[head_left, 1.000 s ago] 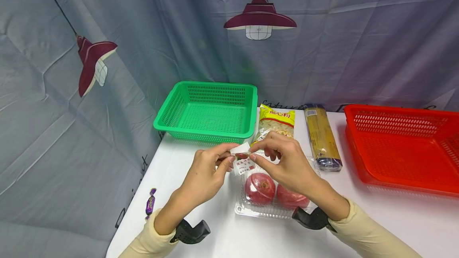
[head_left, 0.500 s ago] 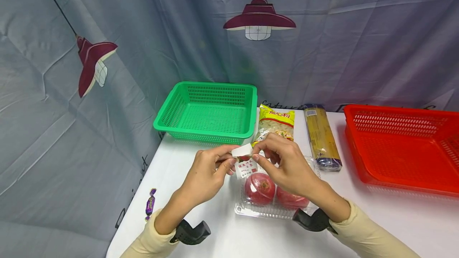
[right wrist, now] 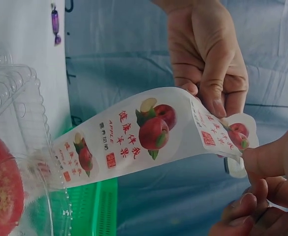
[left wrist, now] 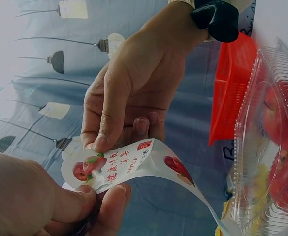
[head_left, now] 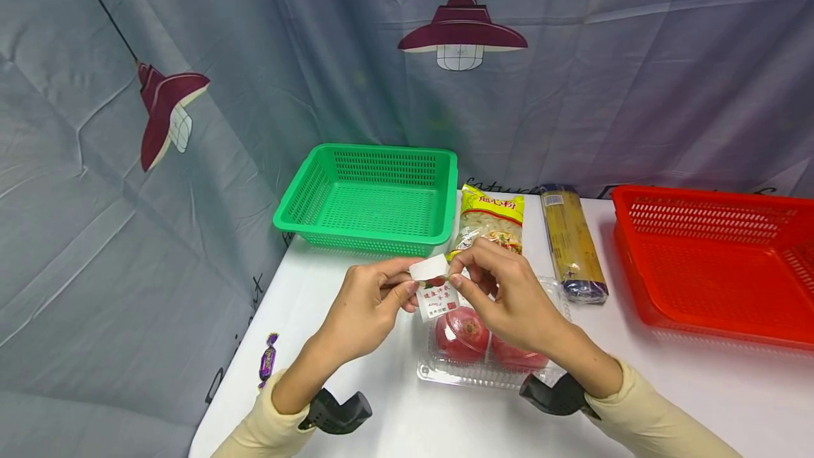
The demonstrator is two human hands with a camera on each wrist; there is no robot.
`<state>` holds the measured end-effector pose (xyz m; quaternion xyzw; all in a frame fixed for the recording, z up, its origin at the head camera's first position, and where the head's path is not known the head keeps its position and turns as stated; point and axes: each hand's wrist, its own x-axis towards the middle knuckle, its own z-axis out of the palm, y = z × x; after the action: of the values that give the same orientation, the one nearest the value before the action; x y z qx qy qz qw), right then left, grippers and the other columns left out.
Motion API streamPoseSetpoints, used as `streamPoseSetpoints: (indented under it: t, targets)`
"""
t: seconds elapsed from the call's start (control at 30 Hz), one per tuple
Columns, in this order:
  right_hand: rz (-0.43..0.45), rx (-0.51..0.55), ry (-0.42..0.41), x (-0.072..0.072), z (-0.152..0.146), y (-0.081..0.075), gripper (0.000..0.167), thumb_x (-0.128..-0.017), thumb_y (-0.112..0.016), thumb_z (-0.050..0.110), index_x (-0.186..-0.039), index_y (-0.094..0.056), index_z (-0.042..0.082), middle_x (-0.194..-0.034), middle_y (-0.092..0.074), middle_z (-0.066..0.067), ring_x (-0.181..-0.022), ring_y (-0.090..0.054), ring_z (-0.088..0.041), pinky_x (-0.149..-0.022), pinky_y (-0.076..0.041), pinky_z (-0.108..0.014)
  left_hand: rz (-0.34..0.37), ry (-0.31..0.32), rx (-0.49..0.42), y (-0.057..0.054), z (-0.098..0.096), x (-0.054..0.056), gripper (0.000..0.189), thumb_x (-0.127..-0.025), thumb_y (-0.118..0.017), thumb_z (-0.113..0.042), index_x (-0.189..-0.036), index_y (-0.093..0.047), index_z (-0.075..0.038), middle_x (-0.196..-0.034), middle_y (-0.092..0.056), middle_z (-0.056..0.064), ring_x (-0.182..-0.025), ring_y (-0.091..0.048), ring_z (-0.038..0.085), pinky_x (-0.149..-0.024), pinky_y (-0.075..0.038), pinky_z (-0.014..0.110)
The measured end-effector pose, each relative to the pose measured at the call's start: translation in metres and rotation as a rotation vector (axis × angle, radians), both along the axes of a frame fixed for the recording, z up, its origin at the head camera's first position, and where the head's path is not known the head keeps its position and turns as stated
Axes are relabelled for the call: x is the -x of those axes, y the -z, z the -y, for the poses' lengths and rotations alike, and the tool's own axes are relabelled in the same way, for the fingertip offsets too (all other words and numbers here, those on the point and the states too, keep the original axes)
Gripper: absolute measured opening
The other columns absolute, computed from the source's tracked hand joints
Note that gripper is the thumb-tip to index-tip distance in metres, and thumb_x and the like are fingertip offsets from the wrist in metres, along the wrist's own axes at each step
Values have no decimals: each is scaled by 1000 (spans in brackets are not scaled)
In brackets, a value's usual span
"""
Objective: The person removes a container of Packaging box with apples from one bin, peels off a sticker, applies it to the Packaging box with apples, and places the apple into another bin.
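My left hand (head_left: pixel 362 311) pinches a strip of white apple-label stickers (head_left: pixel 439 300) between thumb and fingers. My right hand (head_left: pixel 509 295) pinches the strip's other edge, close to the left fingertips. In the right wrist view the label strip (right wrist: pixel 124 135) bends at the hands, its long tail hanging toward a clear plastic box. Printed red apples and red lettering mark each label. Below the hands, the clear plastic clamshell box (head_left: pixel 454 373) holds red apples (head_left: pixel 462 334), partly covered by my right hand. From the frames I cannot tell whether any label is peeled off its backing.
A green basket (head_left: pixel 286 221) stands behind my left hand, and a red basket (head_left: pixel 642 302) lies to the right. Between them are a yellow-topped pasta bag (head_left: pixel 491 214) and a long spaghetti pack (head_left: pixel 572 242). A purple-wrapped candy (head_left: pixel 267 360) lies at the left edge.
The label strip's hanging part has swung a little down and right, so its print faces the head camera more. My right hand has shifted slightly right; both hands still pinch the strip.
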<state>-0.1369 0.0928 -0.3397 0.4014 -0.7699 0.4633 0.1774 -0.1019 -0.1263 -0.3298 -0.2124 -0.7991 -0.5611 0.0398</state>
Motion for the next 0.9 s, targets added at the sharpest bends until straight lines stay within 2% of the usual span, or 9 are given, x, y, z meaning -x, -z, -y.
streamPoseSetpoints:
  t: [0.17,0.4,0.53,0.77,0.9]
  targets:
    - [16,10,-3,-1,-1,0,13,-88,-71,2,-94,-67,13,-75,-46,8,-58,-42,-9,-48,-35,-20,12,1,-21,0,1,1,29,-93,-61,8,-122,-63,6,-90,-71,12,-70,-68,22,-66,-56,28]
    - [59,47,6,-3,-4,0,22,-86,-71,-4,-93,-65,16,-74,-44,6,-57,-40,-9,-47,-34,-21,31,-17,-58,0,0,2,28,-92,-60,10,-121,-63,7,-84,-71,11,-69,-68,21,-66,-57,30]
    - [84,80,19,-3,-6,2,24,-86,-70,-7,-91,-64,15,-74,-44,5,-57,-39,-10,-46,-33,-22,65,-51,-67,0,0,5,29,-93,-60,9,-122,-62,7,-82,-71,9,-68,-69,20,-67,-57,30]
    - [116,130,47,-2,-9,4,26,-85,-68,-12,-91,-63,13,-74,-46,3,-62,-42,-13,-48,-34,-25,102,-97,-101,3,2,11,32,-93,-60,9,-125,-60,8,-81,-71,10,-69,-70,30,-70,-56,31]
    - [131,154,49,-1,-13,3,23,-85,-66,-13,-91,-62,9,-76,-46,1,-64,-43,-13,-49,-35,-24,107,-122,-117,6,4,14,28,-94,-59,8,-121,-63,5,-80,-71,11,-68,-69,26,-70,-56,31]
